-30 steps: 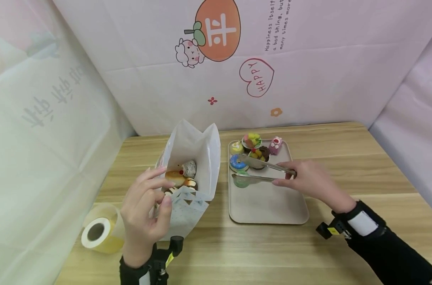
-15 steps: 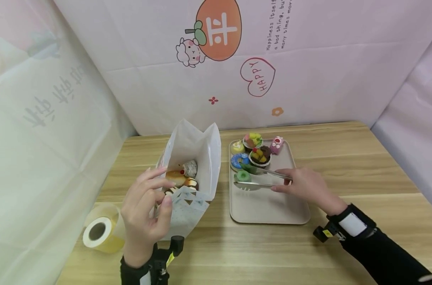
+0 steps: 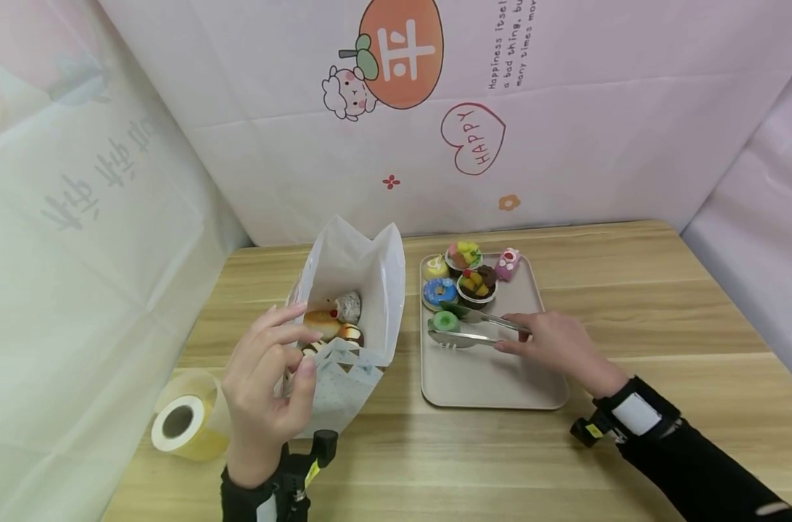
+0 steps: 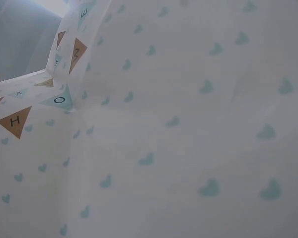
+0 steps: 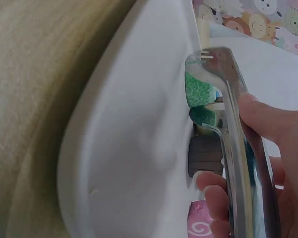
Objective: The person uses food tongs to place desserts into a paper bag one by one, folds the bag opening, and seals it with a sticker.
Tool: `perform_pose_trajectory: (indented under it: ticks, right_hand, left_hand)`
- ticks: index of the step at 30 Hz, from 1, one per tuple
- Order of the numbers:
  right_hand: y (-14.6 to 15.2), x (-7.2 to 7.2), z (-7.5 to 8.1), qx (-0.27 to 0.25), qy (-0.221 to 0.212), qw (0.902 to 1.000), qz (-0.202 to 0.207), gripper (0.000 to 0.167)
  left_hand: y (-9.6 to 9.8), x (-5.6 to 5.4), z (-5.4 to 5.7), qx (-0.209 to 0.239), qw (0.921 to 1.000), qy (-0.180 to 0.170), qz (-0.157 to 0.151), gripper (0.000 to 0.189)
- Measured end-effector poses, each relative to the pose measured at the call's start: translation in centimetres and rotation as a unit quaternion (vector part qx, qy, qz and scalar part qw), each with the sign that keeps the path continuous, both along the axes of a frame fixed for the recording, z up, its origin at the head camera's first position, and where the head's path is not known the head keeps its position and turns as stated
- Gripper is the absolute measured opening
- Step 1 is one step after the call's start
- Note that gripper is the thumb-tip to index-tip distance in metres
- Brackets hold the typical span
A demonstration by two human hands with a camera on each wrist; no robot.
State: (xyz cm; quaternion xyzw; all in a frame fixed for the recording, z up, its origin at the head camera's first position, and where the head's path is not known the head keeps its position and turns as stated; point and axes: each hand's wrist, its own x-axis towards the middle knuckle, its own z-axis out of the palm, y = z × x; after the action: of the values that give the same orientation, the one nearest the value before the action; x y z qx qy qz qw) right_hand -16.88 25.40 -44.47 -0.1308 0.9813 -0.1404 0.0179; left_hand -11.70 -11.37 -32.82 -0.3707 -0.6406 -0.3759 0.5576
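Observation:
My right hand (image 3: 555, 346) grips metal tongs (image 3: 484, 317), whose tips stand on either side of a small green doughnut (image 3: 445, 321). In the right wrist view the tongs (image 5: 228, 114) reach across the tray beside the green doughnut (image 5: 198, 90); whether both tips touch it I cannot tell. With my left hand (image 3: 265, 384) I hold the near left rim of a white paper bag (image 3: 344, 391) that stands with its mouth wide. Inside the bag lie several pastries, among them a bread roll (image 3: 322, 324). The left wrist view is filled by the bag (image 4: 164, 139), with one fingertip at its rim.
On the beige tray (image 3: 494, 380) are a blue doughnut (image 3: 439, 291), two fruit-topped cupcakes, a yellow cake (image 3: 435, 267) and a pink cake (image 3: 508, 264). A roll of labels (image 3: 180, 428) stands at the table's left. Printed cloth (image 3: 566, 145) walls the back and sides.
The tongs have moved slightly toward me and lowered, from above the blue and green doughnuts to around the green one. My left hand and the bag stay put.

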Motion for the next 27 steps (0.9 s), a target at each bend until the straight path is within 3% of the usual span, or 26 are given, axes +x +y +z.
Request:
perform_pose_trajectory:
  ticks: [10, 15, 27]
  right_hand:
    - [-0.3, 0.2, -0.7, 0.034, 0.071, 0.9966, 0.021, 0.044]
    - [0.0, 0.3, -0.5, 0.028, 0.08, 0.9962, 0.02, 0.045]
    - [0.4, 0.6, 2.6, 0.003, 0.085, 0.9961, 0.022, 0.042]
  left_hand:
    - [-0.1, 0.0, -0.1, -0.005, 1.0, -0.004, 0.001, 0.047]
    - [-0.1, 0.0, 0.0, -0.007, 1.0, -0.003, 0.001, 0.047]
    - [-0.2, 0.0, 0.0, -0.011, 0.9999, 0.003, 0.0, 0.047]
